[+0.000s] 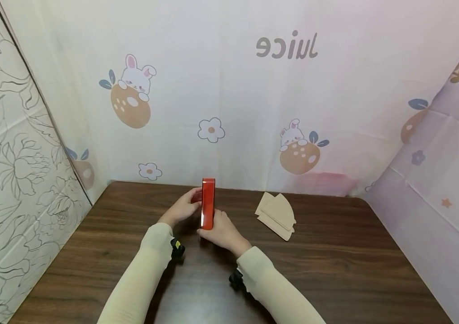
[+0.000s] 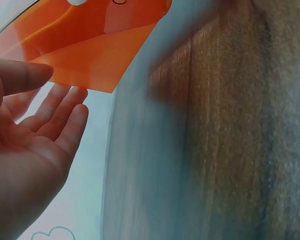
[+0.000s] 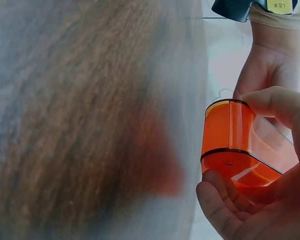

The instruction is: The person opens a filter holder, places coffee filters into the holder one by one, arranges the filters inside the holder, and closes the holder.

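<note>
Orange plastic case, judged light, stiff and slippery, best held by its edges, sits between curled fingers and thumb of the gripping right hand; whether the left hand's nearby fingers grip cannot be told.

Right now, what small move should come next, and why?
Probably settle the left hand firmly on the translucent orange-red plastic case: the right hand grips it between thumb and fingers, while in the left-wrist view at least one left finger shows clear of its edge.
</note>
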Demonstrator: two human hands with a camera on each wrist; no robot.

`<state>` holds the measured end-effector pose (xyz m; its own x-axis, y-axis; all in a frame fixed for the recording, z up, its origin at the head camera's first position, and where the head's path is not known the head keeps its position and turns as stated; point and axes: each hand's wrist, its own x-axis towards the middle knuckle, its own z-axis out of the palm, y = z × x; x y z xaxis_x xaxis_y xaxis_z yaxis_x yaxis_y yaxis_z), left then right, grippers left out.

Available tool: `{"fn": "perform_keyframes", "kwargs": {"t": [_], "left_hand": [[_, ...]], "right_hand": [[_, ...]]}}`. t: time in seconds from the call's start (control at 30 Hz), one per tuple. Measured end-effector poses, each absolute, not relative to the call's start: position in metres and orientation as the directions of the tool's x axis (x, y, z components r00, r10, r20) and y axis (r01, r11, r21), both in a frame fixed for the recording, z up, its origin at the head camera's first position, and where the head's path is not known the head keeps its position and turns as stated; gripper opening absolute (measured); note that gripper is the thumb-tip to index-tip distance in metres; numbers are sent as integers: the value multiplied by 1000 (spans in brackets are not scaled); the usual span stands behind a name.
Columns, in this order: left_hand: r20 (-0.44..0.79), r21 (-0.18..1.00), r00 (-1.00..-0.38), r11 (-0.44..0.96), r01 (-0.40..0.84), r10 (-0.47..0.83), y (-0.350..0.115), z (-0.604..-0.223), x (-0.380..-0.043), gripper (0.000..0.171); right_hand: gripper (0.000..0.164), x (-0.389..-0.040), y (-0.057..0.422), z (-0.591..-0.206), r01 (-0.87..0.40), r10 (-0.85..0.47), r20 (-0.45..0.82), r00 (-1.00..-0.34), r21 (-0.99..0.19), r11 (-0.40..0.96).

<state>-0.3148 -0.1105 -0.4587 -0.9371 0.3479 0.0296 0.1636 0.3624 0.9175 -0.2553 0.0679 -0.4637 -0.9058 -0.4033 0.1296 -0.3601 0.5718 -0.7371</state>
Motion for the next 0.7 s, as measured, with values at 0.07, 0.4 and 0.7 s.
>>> {"fn": "perform_keyframes", "kwargs": {"t": [0.07, 0.4, 0.7], "left_hand": [[29, 917, -937, 364, 164, 348, -110, -456, -312, 53], [40, 915, -940, 365, 170, 339, -111, -446, -299, 52], [60, 912, -942, 365, 186, 331, -109, -441, -288, 51]], "right_hand": [[33, -253, 69, -462, -368, -415, 132, -900, -741, 562], [27, -245, 74, -454, -412, -459, 156, -875, -738, 534], [34, -238, 77, -450, -414, -470, 145, -871, -733, 540]]}}
